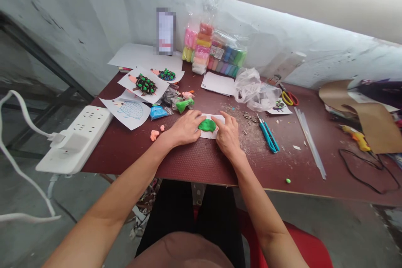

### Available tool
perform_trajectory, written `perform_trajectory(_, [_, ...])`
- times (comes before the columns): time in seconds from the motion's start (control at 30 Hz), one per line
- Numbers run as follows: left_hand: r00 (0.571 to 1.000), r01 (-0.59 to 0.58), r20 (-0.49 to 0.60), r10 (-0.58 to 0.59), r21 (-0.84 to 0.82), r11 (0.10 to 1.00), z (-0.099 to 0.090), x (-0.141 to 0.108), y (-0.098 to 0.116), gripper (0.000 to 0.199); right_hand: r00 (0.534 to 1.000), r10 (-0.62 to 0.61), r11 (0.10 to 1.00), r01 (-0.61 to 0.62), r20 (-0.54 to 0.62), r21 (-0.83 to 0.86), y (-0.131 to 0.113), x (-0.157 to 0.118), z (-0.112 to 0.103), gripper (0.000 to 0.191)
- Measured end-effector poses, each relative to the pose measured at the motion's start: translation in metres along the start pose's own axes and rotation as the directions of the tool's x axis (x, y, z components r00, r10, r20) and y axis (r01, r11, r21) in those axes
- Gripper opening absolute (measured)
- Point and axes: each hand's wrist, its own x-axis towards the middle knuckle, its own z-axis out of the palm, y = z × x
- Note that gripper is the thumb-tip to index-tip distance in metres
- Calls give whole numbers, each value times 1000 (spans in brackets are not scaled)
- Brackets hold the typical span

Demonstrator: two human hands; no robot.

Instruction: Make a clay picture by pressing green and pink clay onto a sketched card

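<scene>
Both my hands are at the middle of the dark red table [201, 167], with a lump of bright green modelling clay [207, 125] between them. The clay lies flattened on a small white paper [216, 118]. My left hand [185, 127] rests palm down, its fingertips against the clay's left side. My right hand [228, 134] has its fingers spread on the paper, touching the clay's right edge. Left of my left hand lie small bits of pink clay [154, 135]. Beyond the hands is a small green clay piece [184, 105].
Hedgehog drawings on paper [144, 86] and bagged clay blocks [201, 48] stand at the back. To the right lie a blue craft knife [269, 136], scissors [289, 98], glue sticks [309, 142] and a yellow glue gun [356, 138]. A white power strip [75, 138] sits at the left edge.
</scene>
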Motion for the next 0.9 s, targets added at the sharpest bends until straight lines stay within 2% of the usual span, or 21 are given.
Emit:
perform_trajectory(0.23, [1000,28,11,-29,71,997,1,2,4,45,999,13,999,-12,38,-35,-1,3,0,44])
perform_trajectory(0.6, [999,47,17,-49,93,995,2,3,7,43,999,34,999,-34,5,-24,1,-4,-3,48])
perform_trajectory(0.77, [999,40,0,-40,88,995,4,4,6,46,997,42,999,-41,-59,23,6,-7,-6,52])
perform_trajectory(0.9, [999,36,-2,-36,95,995,5,4,5,48,1000,2,1000,-2,-19,9,8,-10,-8,49])
